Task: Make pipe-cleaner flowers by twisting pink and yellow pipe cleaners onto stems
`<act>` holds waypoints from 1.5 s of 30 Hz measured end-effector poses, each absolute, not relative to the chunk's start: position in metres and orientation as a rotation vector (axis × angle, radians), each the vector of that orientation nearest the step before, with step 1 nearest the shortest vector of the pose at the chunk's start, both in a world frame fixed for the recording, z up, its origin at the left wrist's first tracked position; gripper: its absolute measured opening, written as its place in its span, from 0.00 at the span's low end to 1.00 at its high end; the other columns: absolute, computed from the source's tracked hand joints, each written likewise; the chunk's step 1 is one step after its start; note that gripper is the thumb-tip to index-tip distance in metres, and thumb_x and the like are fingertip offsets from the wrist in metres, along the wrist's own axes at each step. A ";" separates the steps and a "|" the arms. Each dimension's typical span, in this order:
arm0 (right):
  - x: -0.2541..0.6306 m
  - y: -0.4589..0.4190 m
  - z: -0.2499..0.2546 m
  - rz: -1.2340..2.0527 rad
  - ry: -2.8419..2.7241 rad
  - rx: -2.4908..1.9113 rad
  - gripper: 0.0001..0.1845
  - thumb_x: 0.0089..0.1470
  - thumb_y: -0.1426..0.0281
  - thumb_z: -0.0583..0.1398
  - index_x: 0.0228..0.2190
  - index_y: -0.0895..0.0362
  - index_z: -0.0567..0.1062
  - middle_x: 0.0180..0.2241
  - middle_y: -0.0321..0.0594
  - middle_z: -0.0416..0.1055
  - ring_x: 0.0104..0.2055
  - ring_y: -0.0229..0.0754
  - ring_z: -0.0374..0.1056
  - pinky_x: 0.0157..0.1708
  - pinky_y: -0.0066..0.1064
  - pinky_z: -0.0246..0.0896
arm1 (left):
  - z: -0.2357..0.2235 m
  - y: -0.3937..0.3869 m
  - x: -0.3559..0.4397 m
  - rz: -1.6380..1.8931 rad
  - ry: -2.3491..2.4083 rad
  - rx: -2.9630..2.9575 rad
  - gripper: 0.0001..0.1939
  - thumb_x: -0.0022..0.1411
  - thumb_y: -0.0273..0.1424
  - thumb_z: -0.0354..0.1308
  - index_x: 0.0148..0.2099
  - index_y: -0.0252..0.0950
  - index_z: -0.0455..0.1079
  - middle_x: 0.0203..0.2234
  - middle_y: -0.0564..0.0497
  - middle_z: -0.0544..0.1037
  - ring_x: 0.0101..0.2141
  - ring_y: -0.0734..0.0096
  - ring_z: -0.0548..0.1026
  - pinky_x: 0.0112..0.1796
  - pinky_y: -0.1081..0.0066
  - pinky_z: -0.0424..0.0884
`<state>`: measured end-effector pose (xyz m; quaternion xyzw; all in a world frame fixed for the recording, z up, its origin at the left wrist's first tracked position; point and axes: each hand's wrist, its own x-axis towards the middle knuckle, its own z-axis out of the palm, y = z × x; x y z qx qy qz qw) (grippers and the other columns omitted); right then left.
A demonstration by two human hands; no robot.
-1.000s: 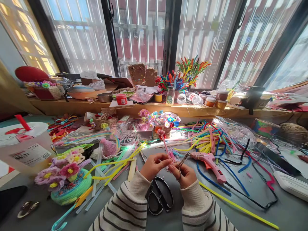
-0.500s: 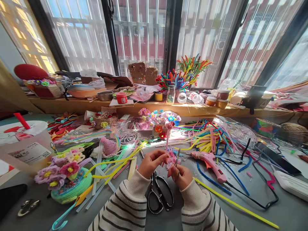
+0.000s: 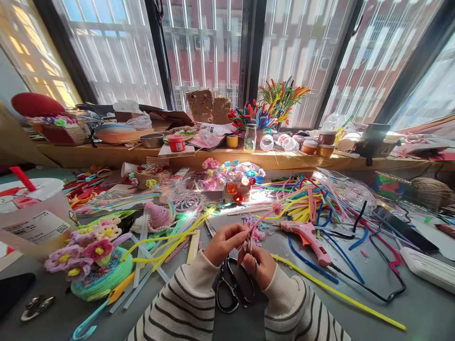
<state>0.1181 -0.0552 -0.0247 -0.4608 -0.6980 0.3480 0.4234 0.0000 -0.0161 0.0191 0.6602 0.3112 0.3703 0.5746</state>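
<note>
pink pipe cleaner (image 3: 265, 217) between both hands' fingers (image 3: 237, 235)

Single head-worn view, looks forward and down from just above the person's own hands, left hand (image 3: 224, 243) and right hand (image 3: 260, 265) sit close at bottom centre. Wide lens takes in the grey table (image 3: 419, 308) in the near field, then the wooden sill (image 3: 277, 162) and the windows (image 3: 199, 52) at the far end, edges bowed. No second view, so no overlap
</note>
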 end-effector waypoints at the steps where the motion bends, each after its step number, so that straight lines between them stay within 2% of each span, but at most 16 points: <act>1: 0.118 -0.055 -0.023 0.868 -1.746 -1.158 0.35 0.40 0.42 0.40 0.16 0.60 0.65 0.16 0.34 0.54 0.20 0.34 0.51 0.20 0.26 0.46 | 0.019 -0.017 0.000 0.856 0.727 1.550 0.13 0.49 0.36 0.51 0.21 0.32 0.59 0.14 0.58 0.59 0.18 0.81 0.57 0.22 0.76 0.53; 8: 0.119 -0.054 -0.027 0.771 -1.695 -1.317 0.33 0.39 0.43 0.43 0.14 0.60 0.66 0.12 0.33 0.53 0.17 0.32 0.47 0.17 0.25 0.43 | 0.018 -0.019 0.003 0.855 0.682 1.550 0.13 0.51 0.36 0.50 0.21 0.32 0.59 0.14 0.58 0.58 0.18 0.81 0.56 0.21 0.76 0.53; 14: 0.120 -0.051 -0.034 0.648 -1.615 -1.391 0.27 0.37 0.47 0.50 0.09 0.58 0.58 0.10 0.29 0.46 0.15 0.30 0.43 0.15 0.25 0.38 | 0.016 -0.017 0.004 0.893 0.656 1.489 0.13 0.50 0.37 0.51 0.22 0.33 0.59 0.15 0.57 0.59 0.18 0.81 0.57 0.21 0.76 0.53; 18: 0.121 -0.050 -0.035 0.653 -1.605 -1.394 0.26 0.37 0.50 0.53 0.08 0.57 0.53 0.10 0.28 0.47 0.15 0.30 0.43 0.14 0.25 0.39 | 0.016 -0.017 0.004 0.911 0.662 1.474 0.13 0.49 0.37 0.51 0.21 0.33 0.59 0.15 0.57 0.59 0.18 0.80 0.57 0.21 0.76 0.53; 28: 0.121 -0.051 -0.038 0.772 -1.630 -1.269 0.30 0.38 0.45 0.47 0.13 0.60 0.64 0.12 0.32 0.52 0.17 0.31 0.46 0.16 0.25 0.42 | 0.020 -0.020 0.003 0.814 0.668 1.509 0.15 0.48 0.39 0.52 0.20 0.33 0.59 0.14 0.57 0.58 0.18 0.80 0.56 0.21 0.74 0.52; 32: 0.122 -0.052 -0.034 0.685 -1.611 -1.378 0.26 0.36 0.47 0.51 0.10 0.58 0.60 0.11 0.30 0.48 0.16 0.31 0.44 0.15 0.25 0.39 | 0.018 -0.019 0.002 0.828 0.654 1.513 0.14 0.50 0.38 0.51 0.20 0.33 0.58 0.14 0.57 0.58 0.18 0.80 0.56 0.21 0.74 0.52; 37: 0.121 -0.052 -0.030 0.638 -1.576 -1.417 0.26 0.36 0.49 0.53 0.08 0.56 0.52 0.10 0.28 0.45 0.15 0.30 0.42 0.15 0.25 0.37 | 0.016 -0.017 0.001 0.860 0.639 1.503 0.13 0.50 0.37 0.51 0.21 0.33 0.59 0.15 0.56 0.60 0.18 0.80 0.58 0.21 0.75 0.53; 45: 0.121 -0.048 -0.039 0.700 -1.603 -1.386 0.27 0.37 0.47 0.51 0.08 0.57 0.55 0.08 0.31 0.51 0.14 0.31 0.46 0.14 0.25 0.42 | 0.016 -0.016 -0.001 0.899 0.640 1.516 0.13 0.50 0.36 0.50 0.20 0.33 0.59 0.15 0.56 0.61 0.19 0.80 0.58 0.22 0.75 0.54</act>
